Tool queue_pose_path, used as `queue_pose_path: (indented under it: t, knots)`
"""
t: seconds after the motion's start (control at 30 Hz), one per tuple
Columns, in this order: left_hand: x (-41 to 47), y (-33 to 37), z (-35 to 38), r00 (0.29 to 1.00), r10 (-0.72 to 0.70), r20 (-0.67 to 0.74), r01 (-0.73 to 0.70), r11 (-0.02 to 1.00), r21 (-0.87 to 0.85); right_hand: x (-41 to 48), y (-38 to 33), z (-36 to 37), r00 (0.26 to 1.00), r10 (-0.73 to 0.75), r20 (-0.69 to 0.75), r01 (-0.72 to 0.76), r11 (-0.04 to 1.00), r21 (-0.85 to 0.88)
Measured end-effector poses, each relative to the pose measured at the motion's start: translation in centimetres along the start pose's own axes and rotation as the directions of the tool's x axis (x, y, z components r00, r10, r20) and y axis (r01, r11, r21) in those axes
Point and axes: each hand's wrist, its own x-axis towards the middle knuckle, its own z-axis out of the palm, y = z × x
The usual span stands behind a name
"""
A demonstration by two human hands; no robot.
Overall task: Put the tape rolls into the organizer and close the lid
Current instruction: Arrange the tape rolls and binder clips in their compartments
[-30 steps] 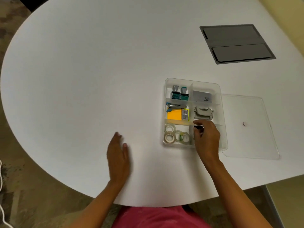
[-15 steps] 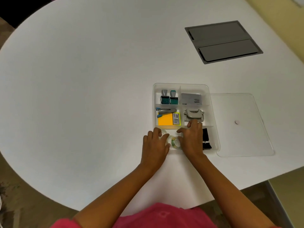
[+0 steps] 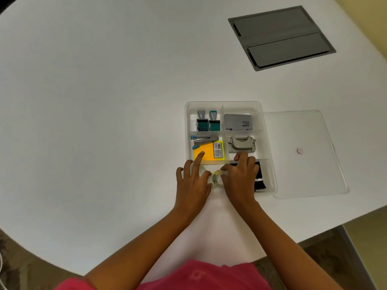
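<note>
We see the left hand (image 3: 191,181), newly brought in from the white bench (image 3: 94,122), and right hand (image 3: 240,176) pinching clear tape rolls (image 3: 216,177) inside the transparent compartmented organizer (image 3: 269,147); the flat clear lid (image 3: 303,153) remains off.

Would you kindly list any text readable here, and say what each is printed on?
"camlin": on the grey box in the organizer, reading sideways.
Smaller print beside it: too small to read.
Barcode label on the sticky notes: unreadable.
Stamps: blurred.
</note>
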Motion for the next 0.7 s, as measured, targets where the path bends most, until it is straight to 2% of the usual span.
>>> queue_pose_path:
  t: [0.17,0.3,0.4,0.7]
  knots:
    - [1.6,0.0,0.5,0.992,0.124,0.015,-0.125,0.992,0.011,-0.1,0.4,-0.6,0.997,0.025,-0.073,-0.019,0.997,0.076]
    - [2.7,0.0,0.9,0.989,0.083,0.121,-0.088,0.996,0.034,-0.3,0.5,-0.9,0.994,0.028,-0.104,-0.015,0.993,0.116]
    - [3.3,0.3,0.9,0.977,0.148,0.153,-0.166,0.980,0.110,-0.7,0.4,-1.3,0.984,0.001,-0.176,0.020,0.993,0.118]
    - [3.6,0.4,-0.1,0.961,0.270,0.055,-0.275,0.933,0.232,-1.6,0.7,-1.8,0.973,0.003,-0.232,0.007,0.999,0.044]
